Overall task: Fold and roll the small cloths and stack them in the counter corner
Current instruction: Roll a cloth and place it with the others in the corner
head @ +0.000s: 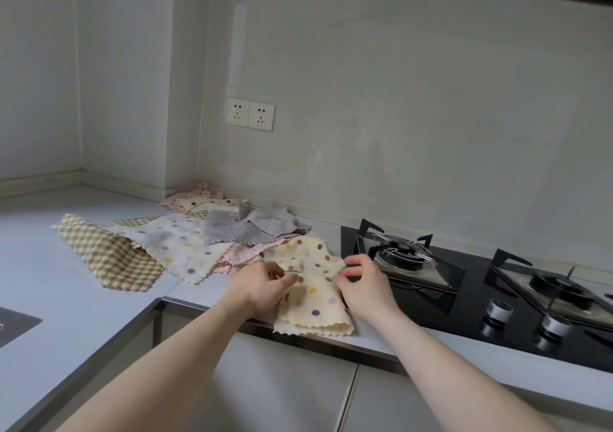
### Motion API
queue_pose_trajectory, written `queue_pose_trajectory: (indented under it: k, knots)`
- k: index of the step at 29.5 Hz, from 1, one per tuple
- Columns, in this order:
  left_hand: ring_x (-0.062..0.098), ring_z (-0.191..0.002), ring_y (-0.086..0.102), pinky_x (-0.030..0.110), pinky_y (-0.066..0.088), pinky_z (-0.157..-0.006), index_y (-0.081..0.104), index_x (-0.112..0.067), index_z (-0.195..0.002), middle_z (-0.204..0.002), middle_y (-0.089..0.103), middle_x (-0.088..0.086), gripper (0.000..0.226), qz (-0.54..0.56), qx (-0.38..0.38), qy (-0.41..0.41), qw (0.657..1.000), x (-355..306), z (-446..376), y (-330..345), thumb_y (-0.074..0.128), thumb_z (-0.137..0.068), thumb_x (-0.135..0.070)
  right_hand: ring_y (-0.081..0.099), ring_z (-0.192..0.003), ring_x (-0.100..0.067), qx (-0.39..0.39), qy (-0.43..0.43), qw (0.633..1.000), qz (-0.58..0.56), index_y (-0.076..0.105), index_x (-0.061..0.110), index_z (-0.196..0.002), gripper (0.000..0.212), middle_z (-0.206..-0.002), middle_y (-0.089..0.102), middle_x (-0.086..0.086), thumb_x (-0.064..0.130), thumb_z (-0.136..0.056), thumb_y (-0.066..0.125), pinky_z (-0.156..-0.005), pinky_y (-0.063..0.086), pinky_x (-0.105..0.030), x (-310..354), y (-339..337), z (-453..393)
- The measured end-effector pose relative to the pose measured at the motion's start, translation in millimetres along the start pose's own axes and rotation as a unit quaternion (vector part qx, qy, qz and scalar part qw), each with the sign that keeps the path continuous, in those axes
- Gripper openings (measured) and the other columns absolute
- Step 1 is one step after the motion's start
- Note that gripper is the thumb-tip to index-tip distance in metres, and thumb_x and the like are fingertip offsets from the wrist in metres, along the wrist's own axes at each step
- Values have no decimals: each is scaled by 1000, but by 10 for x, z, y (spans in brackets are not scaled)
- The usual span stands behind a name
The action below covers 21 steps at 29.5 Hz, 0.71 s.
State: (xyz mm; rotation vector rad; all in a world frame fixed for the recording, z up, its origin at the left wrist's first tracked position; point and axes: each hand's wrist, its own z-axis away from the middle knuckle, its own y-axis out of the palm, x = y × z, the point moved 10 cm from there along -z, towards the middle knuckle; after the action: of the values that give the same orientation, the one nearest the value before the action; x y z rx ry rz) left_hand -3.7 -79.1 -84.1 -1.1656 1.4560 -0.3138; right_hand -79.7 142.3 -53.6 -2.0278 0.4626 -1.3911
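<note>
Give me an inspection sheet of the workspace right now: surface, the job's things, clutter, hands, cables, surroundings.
Surface: pale L-shaped counter, steel front edge.
Job's things: yellow dotted cloth at the front edge, partly folded; loose pile behind it, including checked cloth, white dotted cloth, grey cloth and pink cloths by the corner. No rolled cloths seen.
Clutter: nothing seen.
Hands: left hand and right hand both pinch the yellow dotted cloth with curled fingers.
Cables: nothing seen.
Surroundings: gas hob right of the cloths; double wall socket; sink edge at left.
</note>
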Motion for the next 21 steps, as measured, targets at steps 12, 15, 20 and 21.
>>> queue_pose_trajectory:
  k: [12, 15, 20, 21]
  knots:
    - [6, -74, 61, 24, 46, -66, 64, -23, -88, -79, 66, -10, 9, 102, 19, 71, 992, -131, 35, -16, 70, -90, -29, 54, -125, -17, -12, -15, 997, 81, 50, 39, -138, 49, -124, 67, 24, 65, -97, 43, -106, 31, -42, -183, 209, 55]
    - [-1, -62, 55, 16, 45, -63, 63, -16, -90, -65, 61, -19, 6, 170, 24, 77, 982, -135, 37, -9, 69, -92, -15, 52, -127, -16, 4, -20, 998, 66, 50, 38, -141, 54, -123, 70, 19, 67, -96, 45, -109, 28, -41, -170, 242, 47]
    - [3, -62, 59, 11, 44, -58, 67, -19, -98, -70, 65, -13, 13, 234, 41, 55, 970, -163, 48, -10, 70, -86, -18, 70, -94, -9, 41, -9, 993, -106, 60, 44, -127, 60, -91, 77, 20, 58, -70, 72, -99, 53, -47, -250, 264, 36]
    - [3, -59, 60, 11, 44, -55, 68, -20, -97, -71, 66, -9, 13, 230, 48, 49, 971, -171, 59, 6, 71, -84, -20, 71, -83, -9, 43, -14, 991, -128, 61, 43, -125, 57, -90, 77, 16, 51, -71, 76, -89, 58, -49, -257, 263, 37]
